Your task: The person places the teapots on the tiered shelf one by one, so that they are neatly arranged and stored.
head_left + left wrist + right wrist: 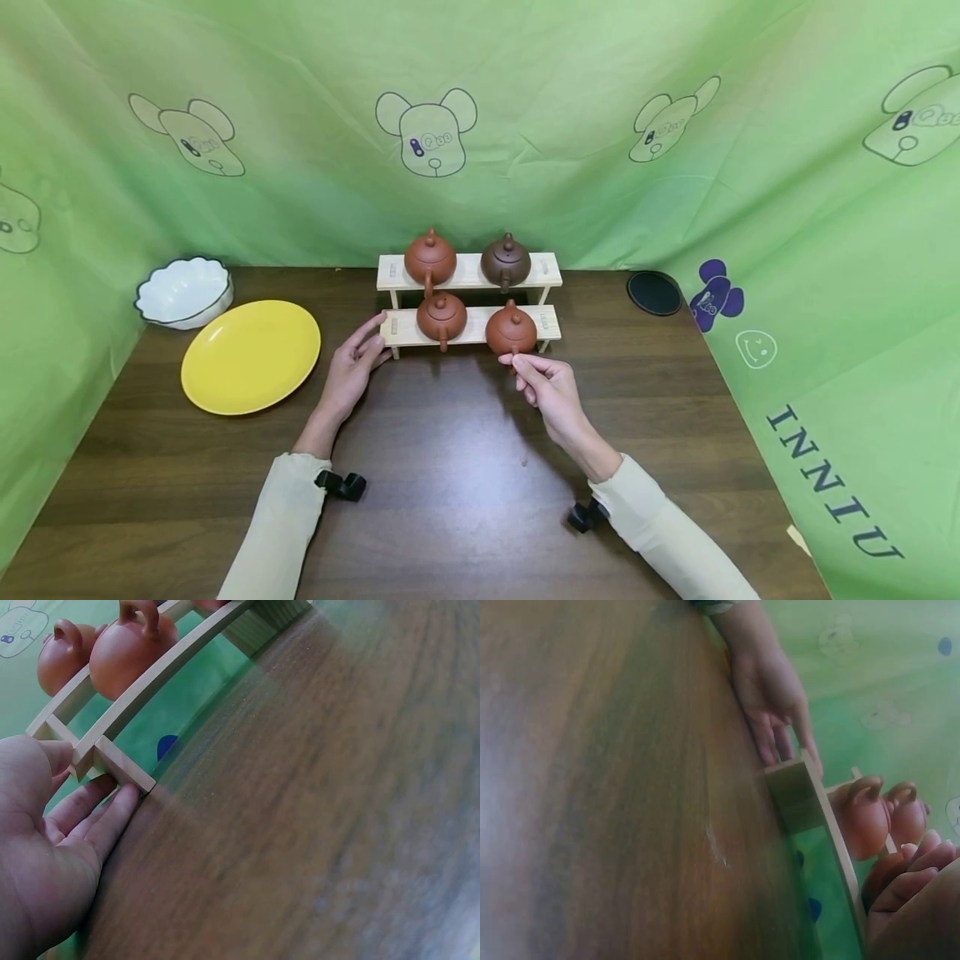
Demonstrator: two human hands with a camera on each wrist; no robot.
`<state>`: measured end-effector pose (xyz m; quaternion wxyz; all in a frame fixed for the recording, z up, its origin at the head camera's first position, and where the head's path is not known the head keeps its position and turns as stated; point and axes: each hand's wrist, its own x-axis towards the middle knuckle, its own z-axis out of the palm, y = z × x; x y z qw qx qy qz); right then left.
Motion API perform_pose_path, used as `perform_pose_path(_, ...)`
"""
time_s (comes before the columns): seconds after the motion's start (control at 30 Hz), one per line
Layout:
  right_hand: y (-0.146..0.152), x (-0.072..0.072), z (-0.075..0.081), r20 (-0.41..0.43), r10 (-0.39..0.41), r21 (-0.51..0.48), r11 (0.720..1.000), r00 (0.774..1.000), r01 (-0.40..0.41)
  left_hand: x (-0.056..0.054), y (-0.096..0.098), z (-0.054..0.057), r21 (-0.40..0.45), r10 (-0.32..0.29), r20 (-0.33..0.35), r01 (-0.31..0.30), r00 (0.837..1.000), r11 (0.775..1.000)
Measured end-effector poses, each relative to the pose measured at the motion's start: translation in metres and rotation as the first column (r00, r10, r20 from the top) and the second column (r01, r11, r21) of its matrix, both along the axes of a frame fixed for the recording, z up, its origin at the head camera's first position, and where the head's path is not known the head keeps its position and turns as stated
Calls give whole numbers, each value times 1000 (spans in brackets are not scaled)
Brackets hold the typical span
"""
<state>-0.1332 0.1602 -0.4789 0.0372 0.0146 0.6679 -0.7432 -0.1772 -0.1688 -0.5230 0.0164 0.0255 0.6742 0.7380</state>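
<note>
A two-tier wooden display stand (480,327) holds small clay teapots on both steps. My left hand (351,371) holds the left end of the lower step; the left wrist view shows its fingers (112,814) against the stand's leg. On the lower step's right side, a reddish-brown teapot (512,330) has its handle pinched by my right hand (551,392). In the right wrist view that hand (922,889) partly hides the pot. Another reddish teapot (441,317) sits left of it. Above stand a reddish teapot (430,258) and a dark brown teapot (506,261).
On the left of the wooden table (450,500) lie a yellow oval plate (251,358) and a white scalloped bowl (183,292) with a dark rim. A black round coaster (654,293) lies at the back right. Green printed cloth (540,167) encloses the back and sides.
</note>
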Motion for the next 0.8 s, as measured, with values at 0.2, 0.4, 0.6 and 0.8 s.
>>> perform_pose_path(0.2,-3,-5,2,2,-15,1,1000,1000,15,0,-1,-1,0,-3,-4,3,1000,1000)
perform_pose_path(0.4,-5,-13,6,18,-25,-5,1000,1000,25,0,-1,-2,0,6,-2,-6,1000,1000)
perform_pose_path(0.6,-5,-20,7,36,-18,-2,1000,999,18,0,0,-1,-1,4,-6,-4,1000,1000)
perform_pose_path(0.8,-6,-29,2,23,-33,-23,999,999,34,0,0,0,-1,5,-3,-5,1000,1000)
